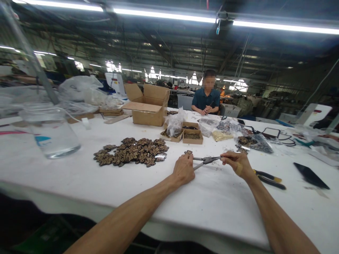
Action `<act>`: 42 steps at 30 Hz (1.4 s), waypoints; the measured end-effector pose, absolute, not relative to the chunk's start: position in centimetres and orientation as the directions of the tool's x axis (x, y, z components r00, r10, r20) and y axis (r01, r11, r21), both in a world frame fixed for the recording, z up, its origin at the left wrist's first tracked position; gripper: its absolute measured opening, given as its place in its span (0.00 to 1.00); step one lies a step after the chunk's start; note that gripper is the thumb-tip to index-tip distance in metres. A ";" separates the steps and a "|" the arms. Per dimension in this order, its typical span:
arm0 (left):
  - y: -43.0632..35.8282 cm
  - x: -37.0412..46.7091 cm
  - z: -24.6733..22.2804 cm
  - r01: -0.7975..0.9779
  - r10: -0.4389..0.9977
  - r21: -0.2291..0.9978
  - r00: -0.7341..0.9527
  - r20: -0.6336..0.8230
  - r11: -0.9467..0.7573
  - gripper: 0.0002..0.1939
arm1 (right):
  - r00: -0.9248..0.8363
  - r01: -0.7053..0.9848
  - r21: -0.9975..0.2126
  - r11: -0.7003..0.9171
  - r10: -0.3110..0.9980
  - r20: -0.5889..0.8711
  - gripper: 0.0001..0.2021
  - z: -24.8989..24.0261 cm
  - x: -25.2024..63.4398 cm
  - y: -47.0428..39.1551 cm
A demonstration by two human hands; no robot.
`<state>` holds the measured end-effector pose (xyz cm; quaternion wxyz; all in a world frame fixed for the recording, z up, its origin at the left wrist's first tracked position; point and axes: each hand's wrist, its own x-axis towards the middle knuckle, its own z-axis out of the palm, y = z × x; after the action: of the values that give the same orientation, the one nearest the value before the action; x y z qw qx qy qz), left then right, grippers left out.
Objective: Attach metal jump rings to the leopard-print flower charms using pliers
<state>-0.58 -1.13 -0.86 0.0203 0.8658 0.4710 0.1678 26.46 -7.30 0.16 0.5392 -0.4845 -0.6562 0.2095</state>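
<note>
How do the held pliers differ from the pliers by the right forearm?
The held pliers have grey handles; the resting pliers have black-and-yellow ones. The held pliers are in the left hand, jaws visible; the resting pliers lie on the table, jaws hidden. Both have two handles.

Above is a dark metal roof (169,38) with beams, and under it hang long white tube lights (164,14). Far behind, bright windows (152,73) stand in a row, and on the right there is a ribbed wall (299,79). The near place is filled by a wide table (79,190) with white covering, and below its left edge the floor area is very dark.
</note>
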 end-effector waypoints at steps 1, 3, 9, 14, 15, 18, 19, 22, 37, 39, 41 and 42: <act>-1.2 -0.6 -0.8 0.810 0.824 0.194 0.499 0.267 -0.554 0.32 | 0.054 0.410 -0.798 0.440 0.862 0.503 0.13 0.1 26.5 -7.3; -1.2 -0.6 -0.7 0.810 0.827 0.200 0.498 0.262 -0.551 0.32 | 0.060 0.416 -0.799 0.434 0.864 0.500 0.13 0.1 26.5 -7.2; -1.2 -0.6 -0.8 0.800 0.824 0.221 0.501 0.265 -0.558 0.34 | 0.063 0.421 -0.800 0.429 0.866 0.497 0.13 0.0 26.5 -7.2; -1.0 -0.6 -1.2 0.798 0.813 0.200 0.506 0.289 -0.568 0.34 | 0.056 0.427 -0.790 0.440 0.859 0.509 0.12 -0.1 26.6 -7.2; -1.0 -0.6 -1.3 0.800 0.813 0.198 0.505 0.290 -0.567 0.34 | 0.056 0.427 -0.791 0.439 0.860 0.507 0.12 -0.1 26.7 -7.2; -0.9 -0.6 -1.3 0.801 0.816 0.201 0.503 0.284 -0.564 0.34 | 0.058 0.434 -0.791 0.431 0.863 0.502 0.12 -0.1 26.7 -7.2; -0.9 -0.6 -1.4 0.800 0.816 0.203 0.504 0.282 -0.564 0.33 | 0.059 0.435 -0.791 0.430 0.863 0.501 0.12 -0.1 26.7 -7.2; -0.9 -0.6 -1.4 0.796 0.811 0.199 0.510 0.287 -0.571 0.32 | 0.059 0.432 -0.794 0.427 0.866 0.497 0.12 0.1 26.6 -7.3; -0.9 -0.7 -1.1 0.799 0.791 0.108 0.548 0.272 -0.591 0.14 | 0.133 0.409 -0.797 0.444 0.836 0.533 0.15 0.6 27.1 -7.6; -0.8 -0.6 -1.1 0.802 0.785 0.088 0.546 0.291 -0.591 0.15 | 0.167 0.407 -0.816 0.411 0.845 0.509 0.16 0.8 28.0 -7.8; -0.7 -0.6 -1.2 0.817 0.794 0.077 0.528 0.301 -0.572 0.14 | 0.233 0.382 -0.853 0.356 0.856 0.462 0.18 0.7 29.1 -7.8; -0.6 -0.5 -1.3 0.820 0.796 0.073 0.524 0.301 -0.567 0.14 | 0.261 0.371 -0.867 0.332 0.859 0.440 0.19 0.5 29.6 -7.8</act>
<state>-0.54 -0.62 -1.25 -0.0389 0.8721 0.4634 0.1521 29.59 -7.77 0.53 0.5834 -0.5387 -0.5706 0.2092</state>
